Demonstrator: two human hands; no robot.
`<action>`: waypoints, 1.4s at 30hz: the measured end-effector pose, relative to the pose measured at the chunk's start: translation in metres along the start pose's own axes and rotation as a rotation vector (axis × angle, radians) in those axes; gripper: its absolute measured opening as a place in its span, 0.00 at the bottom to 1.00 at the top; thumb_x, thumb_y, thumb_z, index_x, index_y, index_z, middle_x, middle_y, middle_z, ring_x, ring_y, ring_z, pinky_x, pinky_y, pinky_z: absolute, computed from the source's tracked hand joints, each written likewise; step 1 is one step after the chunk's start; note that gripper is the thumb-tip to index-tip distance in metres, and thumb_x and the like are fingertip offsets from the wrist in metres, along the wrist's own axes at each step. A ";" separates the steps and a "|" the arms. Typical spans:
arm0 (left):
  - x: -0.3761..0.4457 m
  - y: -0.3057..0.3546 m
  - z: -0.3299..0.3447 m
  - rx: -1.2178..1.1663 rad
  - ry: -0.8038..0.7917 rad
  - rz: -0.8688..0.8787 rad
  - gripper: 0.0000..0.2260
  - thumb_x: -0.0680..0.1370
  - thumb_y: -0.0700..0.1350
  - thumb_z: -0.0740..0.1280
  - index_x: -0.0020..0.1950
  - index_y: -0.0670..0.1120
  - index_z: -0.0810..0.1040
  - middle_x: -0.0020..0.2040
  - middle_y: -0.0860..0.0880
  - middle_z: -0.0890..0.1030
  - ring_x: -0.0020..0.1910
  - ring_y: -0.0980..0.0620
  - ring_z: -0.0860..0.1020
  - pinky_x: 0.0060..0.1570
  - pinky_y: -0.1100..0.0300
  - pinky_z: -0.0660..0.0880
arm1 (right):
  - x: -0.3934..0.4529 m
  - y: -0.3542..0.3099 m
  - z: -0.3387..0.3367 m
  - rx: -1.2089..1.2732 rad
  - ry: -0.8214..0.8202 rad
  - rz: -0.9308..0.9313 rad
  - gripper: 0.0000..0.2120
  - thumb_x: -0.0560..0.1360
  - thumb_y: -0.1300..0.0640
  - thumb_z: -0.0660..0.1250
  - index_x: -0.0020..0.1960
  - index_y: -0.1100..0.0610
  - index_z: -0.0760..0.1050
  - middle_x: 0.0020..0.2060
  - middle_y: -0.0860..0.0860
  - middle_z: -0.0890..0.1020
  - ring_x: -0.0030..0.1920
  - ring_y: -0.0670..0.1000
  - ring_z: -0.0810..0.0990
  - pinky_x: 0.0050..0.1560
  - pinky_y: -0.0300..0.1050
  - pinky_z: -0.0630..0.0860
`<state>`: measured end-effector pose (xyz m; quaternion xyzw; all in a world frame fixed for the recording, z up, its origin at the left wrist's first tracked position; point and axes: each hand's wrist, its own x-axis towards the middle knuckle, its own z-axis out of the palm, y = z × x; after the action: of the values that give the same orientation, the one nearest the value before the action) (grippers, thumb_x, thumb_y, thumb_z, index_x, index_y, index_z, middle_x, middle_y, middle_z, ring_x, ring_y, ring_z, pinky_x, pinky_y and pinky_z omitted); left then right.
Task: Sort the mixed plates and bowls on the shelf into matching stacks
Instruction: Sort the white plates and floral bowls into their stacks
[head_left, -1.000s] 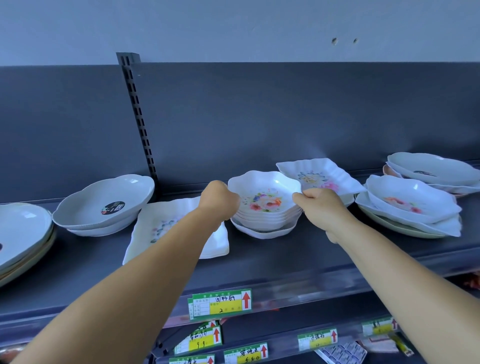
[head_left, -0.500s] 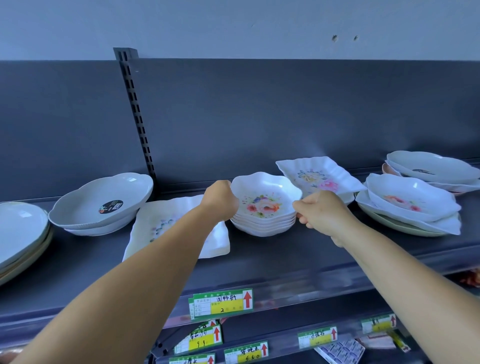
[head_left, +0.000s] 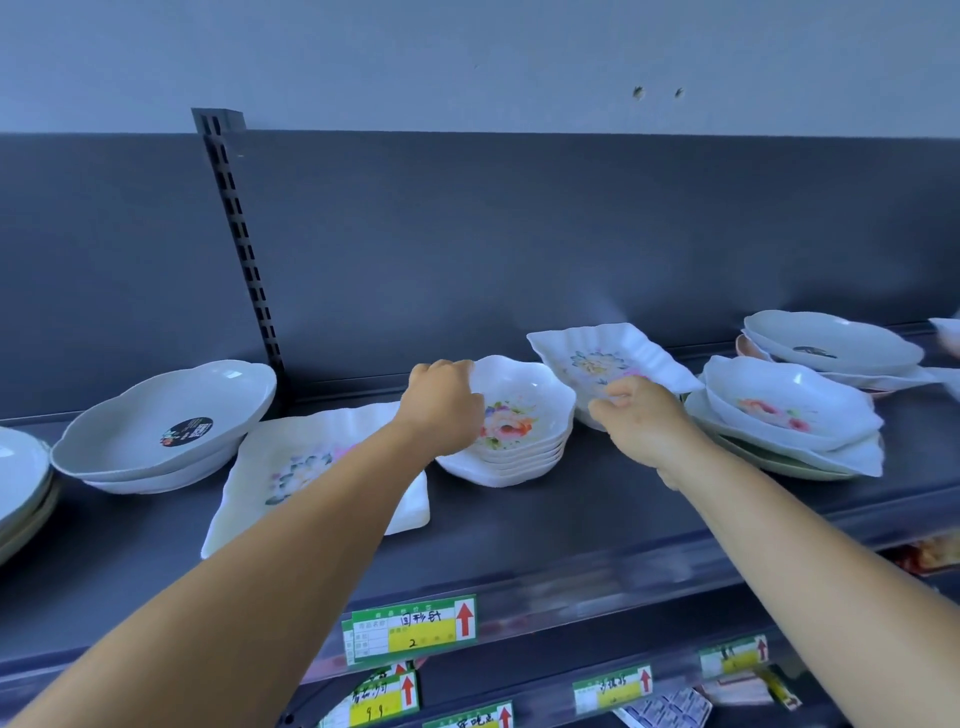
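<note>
Cool, even light, bluish cast across everything.
Glare glints on the grey bowl (head_left: 171, 415) rim; shelf (head_left: 571, 525) lines bow at the edges, price tags (head_left: 413, 626) blur softly.

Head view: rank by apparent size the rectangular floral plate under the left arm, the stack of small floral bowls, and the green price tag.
1. Rectangular floral plate, largest, though partly hidden.
2. Stack of small floral bowls.
3. Green price tag, smallest, despite sitting nearer the camera.

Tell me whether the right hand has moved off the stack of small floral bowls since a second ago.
Yes. The right hand left the stack of small floral bowls, shifting right toward the ruffled square plate.
</note>
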<state>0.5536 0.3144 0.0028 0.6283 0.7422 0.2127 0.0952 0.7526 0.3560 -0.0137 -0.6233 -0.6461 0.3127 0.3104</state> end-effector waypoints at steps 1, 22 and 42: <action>0.001 0.007 0.002 -0.010 0.009 0.029 0.19 0.81 0.43 0.58 0.72 0.43 0.68 0.67 0.46 0.73 0.72 0.44 0.62 0.57 0.54 0.69 | 0.004 0.002 -0.005 -0.009 0.033 0.002 0.24 0.78 0.53 0.61 0.73 0.55 0.66 0.69 0.51 0.71 0.61 0.54 0.73 0.53 0.44 0.70; 0.044 0.110 0.063 0.525 -0.027 0.275 0.10 0.74 0.35 0.63 0.52 0.43 0.80 0.52 0.43 0.80 0.56 0.45 0.75 0.41 0.59 0.64 | 0.103 0.042 -0.064 -0.561 0.105 0.036 0.11 0.75 0.62 0.59 0.36 0.57 0.62 0.38 0.51 0.69 0.36 0.55 0.69 0.28 0.43 0.58; 0.045 0.094 0.065 -0.265 0.212 0.191 0.07 0.77 0.42 0.67 0.52 0.45 0.83 0.55 0.53 0.75 0.45 0.56 0.75 0.45 0.71 0.73 | 0.118 0.052 -0.096 -0.002 0.160 0.183 0.10 0.70 0.67 0.56 0.30 0.59 0.64 0.32 0.51 0.58 0.34 0.52 0.55 0.31 0.40 0.51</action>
<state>0.6552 0.3822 -0.0089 0.6518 0.6508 0.3816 0.0776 0.8562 0.4767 0.0054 -0.7027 -0.5600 0.2884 0.3308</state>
